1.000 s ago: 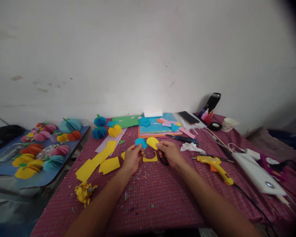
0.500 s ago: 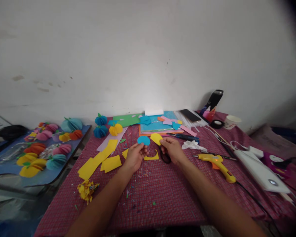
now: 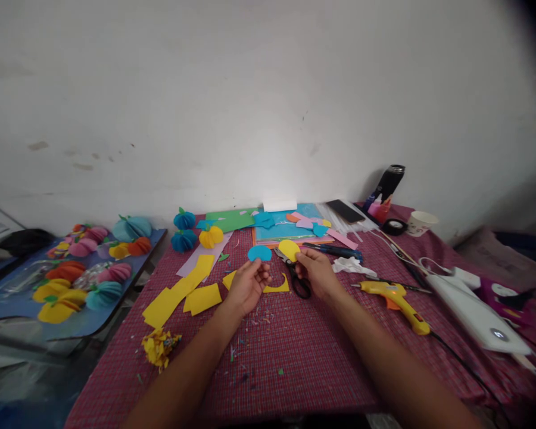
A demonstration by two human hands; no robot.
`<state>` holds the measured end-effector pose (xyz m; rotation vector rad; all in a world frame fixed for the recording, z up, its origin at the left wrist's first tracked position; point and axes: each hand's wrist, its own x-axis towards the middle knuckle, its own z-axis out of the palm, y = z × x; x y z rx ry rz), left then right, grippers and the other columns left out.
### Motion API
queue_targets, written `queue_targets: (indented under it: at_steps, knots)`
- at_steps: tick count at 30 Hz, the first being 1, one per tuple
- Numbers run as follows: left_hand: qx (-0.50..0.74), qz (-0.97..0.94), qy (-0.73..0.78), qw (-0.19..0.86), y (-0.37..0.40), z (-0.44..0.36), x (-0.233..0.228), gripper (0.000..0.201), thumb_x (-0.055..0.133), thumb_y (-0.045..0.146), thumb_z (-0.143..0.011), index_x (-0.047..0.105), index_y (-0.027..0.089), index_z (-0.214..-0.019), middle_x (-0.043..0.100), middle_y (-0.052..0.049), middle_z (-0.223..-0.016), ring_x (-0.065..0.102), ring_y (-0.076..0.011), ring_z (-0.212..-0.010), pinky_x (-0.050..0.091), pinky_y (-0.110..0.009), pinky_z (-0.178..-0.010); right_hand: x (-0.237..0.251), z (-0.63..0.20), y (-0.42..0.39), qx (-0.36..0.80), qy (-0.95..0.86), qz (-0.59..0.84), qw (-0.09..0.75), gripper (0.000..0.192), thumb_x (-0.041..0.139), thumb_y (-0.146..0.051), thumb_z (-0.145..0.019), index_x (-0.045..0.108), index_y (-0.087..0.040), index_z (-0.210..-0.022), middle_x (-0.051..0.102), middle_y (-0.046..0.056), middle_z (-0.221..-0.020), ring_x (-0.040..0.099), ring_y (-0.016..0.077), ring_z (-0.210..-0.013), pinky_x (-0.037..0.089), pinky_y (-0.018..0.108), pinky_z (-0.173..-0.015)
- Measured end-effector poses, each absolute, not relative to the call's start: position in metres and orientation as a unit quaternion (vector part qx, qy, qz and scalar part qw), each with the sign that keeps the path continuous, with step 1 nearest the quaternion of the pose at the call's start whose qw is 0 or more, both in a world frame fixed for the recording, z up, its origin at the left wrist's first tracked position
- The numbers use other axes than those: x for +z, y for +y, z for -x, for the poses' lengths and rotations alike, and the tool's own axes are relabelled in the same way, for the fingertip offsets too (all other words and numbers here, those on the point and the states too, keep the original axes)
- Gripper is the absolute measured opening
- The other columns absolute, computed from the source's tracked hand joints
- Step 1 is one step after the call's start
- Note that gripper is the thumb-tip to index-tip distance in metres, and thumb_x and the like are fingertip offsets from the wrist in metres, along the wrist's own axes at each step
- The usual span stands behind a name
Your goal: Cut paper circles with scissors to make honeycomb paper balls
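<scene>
Hands meet over a red checked cloth [image 3: 295, 345] on the table. The left hand [image 3: 246, 287] pinches a blue paper circle [image 3: 259, 253] between thumb and fingers, holding it up just above the cloth. The right hand [image 3: 315, 273] pinches a yellow paper circle [image 3: 289, 249] the same way, and the two circles sit close side by side. Black scissors [image 3: 295, 275] lie right by the right hand, with their loops near the palm; I cannot tell if the hand is touching them. A yellow scrap [image 3: 277, 286] with a round bite cut out lies on the cloth between the two hands.

More yellow paper pieces [image 3: 178, 292] lie to the left, and a crumpled yellow ball [image 3: 159, 347] sits nearer the table's front edge. A yellow glue gun [image 3: 395, 298] lies to the right, well apart from the hands.

At the back, a white paper cup [image 3: 418, 223] stands upright near the wall; what is in it is hidden. A dark bottle [image 3: 388, 182] leans by the wall, with a roll of black tape [image 3: 393, 226] just beside the cup. Flat sheets of coloured paper [image 3: 281, 229] are stacked there too.

Off to the left, a blue tray [image 3: 98, 319] holds many round paper fruits [image 3: 102, 271] in pink, orange, yellow and teal.
</scene>
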<state>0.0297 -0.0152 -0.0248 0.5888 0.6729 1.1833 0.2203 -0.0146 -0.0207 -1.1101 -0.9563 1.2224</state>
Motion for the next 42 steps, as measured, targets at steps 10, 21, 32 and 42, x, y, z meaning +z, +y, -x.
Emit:
queue_targets:
  at_steps: [10, 21, 32, 42]
  knots:
    - [0.491, -0.353, 0.330, 0.725, -0.026, -0.038, -0.024, 0.030, 0.075, 0.040, -0.075, 0.061, 0.014, -0.079, 0.066, -0.005, -0.077, 0.059, -0.0111, -0.061, 0.049, -0.027, -0.061, -0.013, -0.212, -0.029, 0.563, -0.477, 0.406, 0.540, 0.020, 0.070, -0.036, -0.077, 0.062, -0.018, -0.081, 0.062, -0.002, -0.062, 0.051, 0.0092, -0.048, 0.039, 0.021, -0.048]
    - [0.471, -0.381, 0.349, 0.715, -0.028, -0.038, -0.024, 0.033, 0.077, 0.041, -0.071, 0.066, 0.013, -0.084, 0.067, -0.006, -0.076, 0.059, -0.0118, -0.061, 0.048, -0.026, -0.061, -0.010, -0.207, -0.032, 0.550, -0.474, 0.456, 0.515, 0.024, 0.072, -0.035, -0.073, 0.055, -0.018, -0.068, 0.056, -0.004, -0.051, 0.047, 0.0088, -0.042, 0.036, 0.020, -0.043]
    - [0.636, -0.287, 0.397, 0.597, 0.007, -0.001, -0.009, 0.032, 0.080, 0.033, -0.063, 0.057, 0.016, -0.075, 0.065, -0.002, -0.068, 0.058, -0.0114, -0.054, 0.049, -0.026, -0.054, -0.026, -0.222, -0.016, 0.370, -0.588, 0.546, 0.469, 0.016, 0.056, -0.032, -0.083, 0.064, -0.019, -0.088, 0.063, 0.000, -0.065, 0.055, 0.0139, -0.052, 0.039, 0.024, -0.048]
    - [0.729, -0.235, 0.378, 0.520, 0.026, 0.034, 0.006, 0.029, 0.074, 0.033, -0.067, 0.055, 0.017, -0.082, 0.064, 0.001, -0.068, 0.057, -0.0094, -0.052, 0.047, -0.024, -0.053, -0.036, -0.211, -0.010, 0.227, -0.692, 0.554, 0.404, 0.019, 0.054, -0.024, -0.082, 0.067, -0.024, -0.096, 0.067, 0.001, -0.070, 0.059, 0.0190, -0.061, 0.038, 0.029, -0.057]
